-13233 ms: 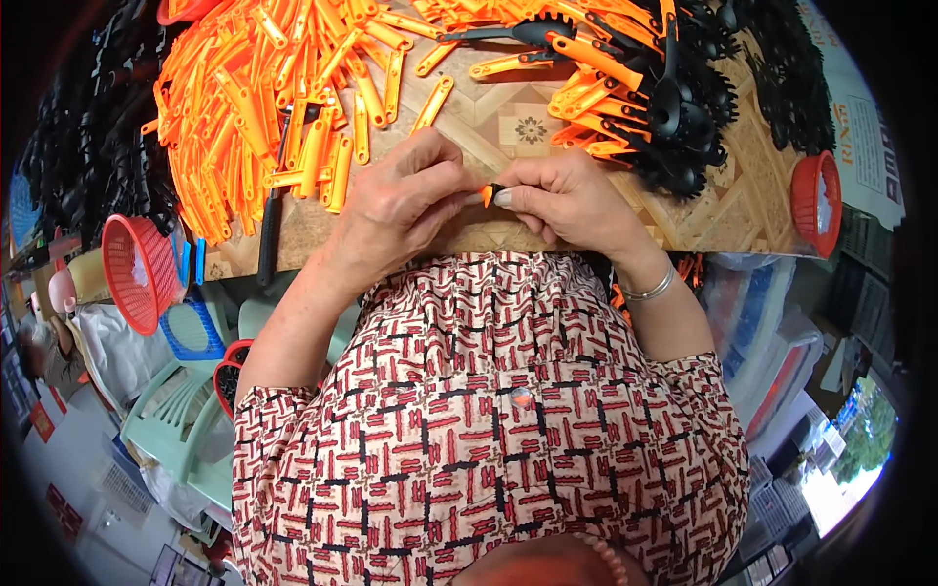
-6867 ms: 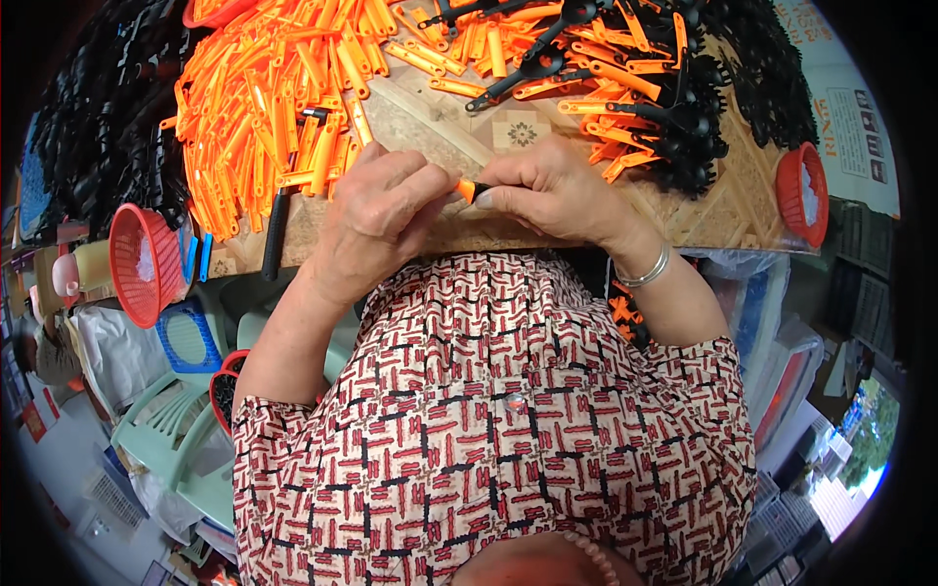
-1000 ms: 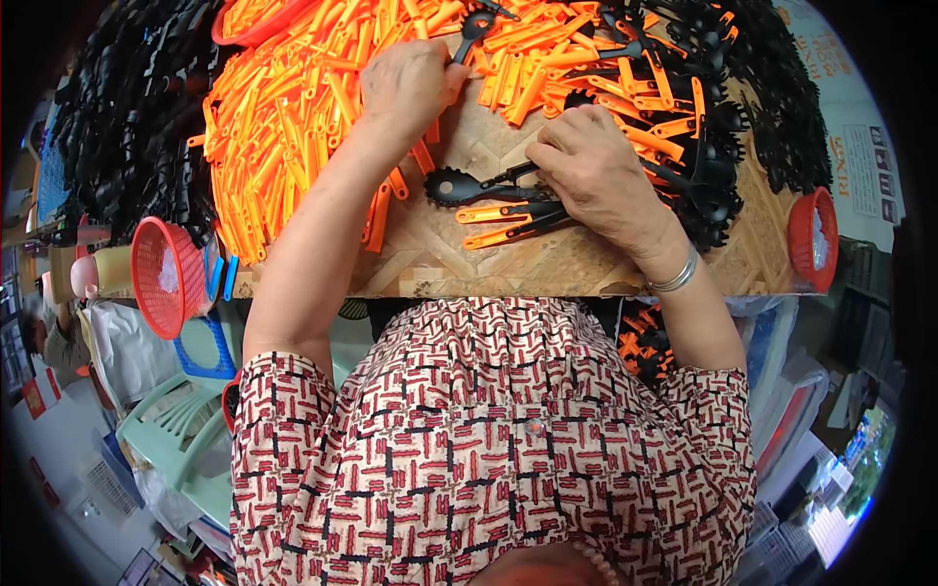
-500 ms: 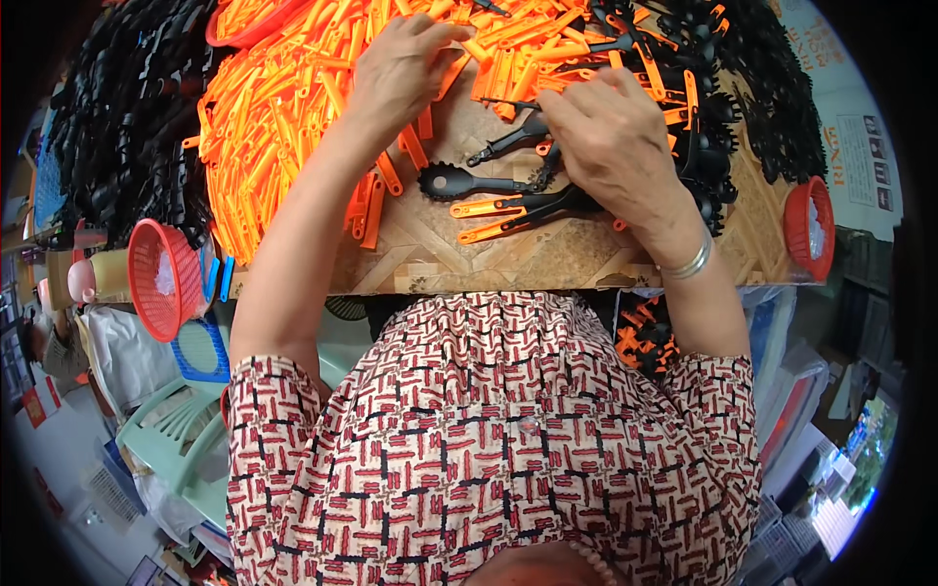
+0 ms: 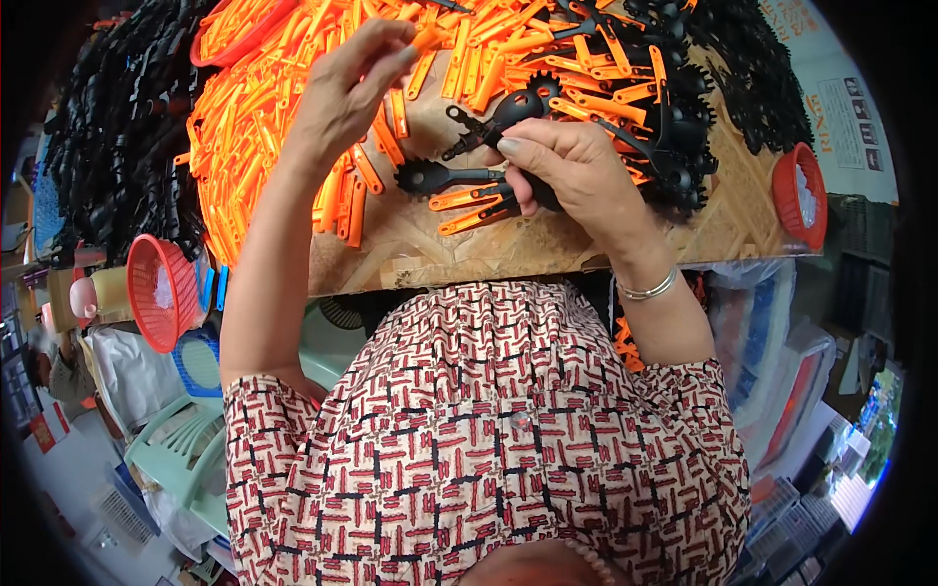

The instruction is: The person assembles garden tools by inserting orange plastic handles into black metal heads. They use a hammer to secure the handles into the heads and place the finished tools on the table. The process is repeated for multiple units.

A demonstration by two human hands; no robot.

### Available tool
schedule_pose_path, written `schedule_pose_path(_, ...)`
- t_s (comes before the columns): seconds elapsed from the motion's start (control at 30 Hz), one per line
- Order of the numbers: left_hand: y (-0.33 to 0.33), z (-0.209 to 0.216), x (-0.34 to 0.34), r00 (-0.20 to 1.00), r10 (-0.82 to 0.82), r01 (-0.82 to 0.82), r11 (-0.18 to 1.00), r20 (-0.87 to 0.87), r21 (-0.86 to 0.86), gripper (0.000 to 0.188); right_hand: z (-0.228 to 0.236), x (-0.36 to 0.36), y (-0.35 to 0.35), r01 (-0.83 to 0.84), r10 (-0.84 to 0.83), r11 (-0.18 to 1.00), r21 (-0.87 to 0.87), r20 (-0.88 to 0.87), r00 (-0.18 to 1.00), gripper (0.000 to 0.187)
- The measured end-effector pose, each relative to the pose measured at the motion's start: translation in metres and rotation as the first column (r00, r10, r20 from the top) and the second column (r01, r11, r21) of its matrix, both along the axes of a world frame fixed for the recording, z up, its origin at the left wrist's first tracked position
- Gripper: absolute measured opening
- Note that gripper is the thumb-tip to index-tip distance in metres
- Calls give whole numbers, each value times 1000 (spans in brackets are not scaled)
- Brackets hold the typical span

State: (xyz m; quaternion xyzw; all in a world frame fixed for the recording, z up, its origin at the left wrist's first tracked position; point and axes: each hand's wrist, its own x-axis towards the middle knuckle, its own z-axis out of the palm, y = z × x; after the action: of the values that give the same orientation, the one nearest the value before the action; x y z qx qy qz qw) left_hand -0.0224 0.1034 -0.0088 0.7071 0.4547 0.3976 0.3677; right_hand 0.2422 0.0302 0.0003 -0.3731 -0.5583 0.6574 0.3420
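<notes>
My left hand (image 5: 342, 98) hovers over the orange pile, its thumb and index finger closed on a small orange handle piece (image 5: 427, 39). My right hand (image 5: 576, 181) is closed on a black kitchen utensil (image 5: 471, 135), whose narrow shaft end points left past the thumb; the palm hides the rest. Below it on the table lie a black toothed spaghetti server (image 5: 430, 178) and two black utensils with orange handle pieces (image 5: 474, 217), partly covered by the right hand. Just beyond the right fingers rests a black spoon-like head (image 5: 516, 105).
A big heap of orange handle pieces (image 5: 259, 127) covers the table's (image 5: 410, 259) left and far side, by a red basket (image 5: 244, 44). Black utensils pile at right (image 5: 757, 78) and far left (image 5: 107, 146). Red baskets stand at left (image 5: 161, 293) and right (image 5: 799, 195).
My left hand has drawn back leftward with the orange piece. My right hand has come slightly nearer and turned, showing the black utensil's shaft end pointing left.
</notes>
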Motion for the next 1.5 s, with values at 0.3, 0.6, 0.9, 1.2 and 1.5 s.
schedule_pose_path(0.3, -80, 35, 9, 912, -127, 246, 930, -391, 272, 19, -19, 3, -6, -96, 97, 993, -66, 11, 995, 28)
schedule_pose_path(0.6, -78, 25, 12, 897, -149, 290, 909, -417, 298, 21, -22, -1, -7, -120, 122, 982, -149, 5, 993, 29)
schedule_pose_path(0.9, -99, 21, 25, 932, -85, 190, 943, -353, 274, 19, -21, 2, -18, -168, 168, 986, -7, 69, 983, 26)
schedule_pose_path(1.2, -121, 9, 26, 935, -49, 108, 983, -350, 151, 19, -25, 2, -24, -293, -195, 518, 804, 444, 875, 16)
schedule_pose_path(1.5, -27, -14, 5, 867, 231, -138, 963, -442, 233, 28, -16, 12, -2, -587, -565, 184, 788, 574, 593, 20)
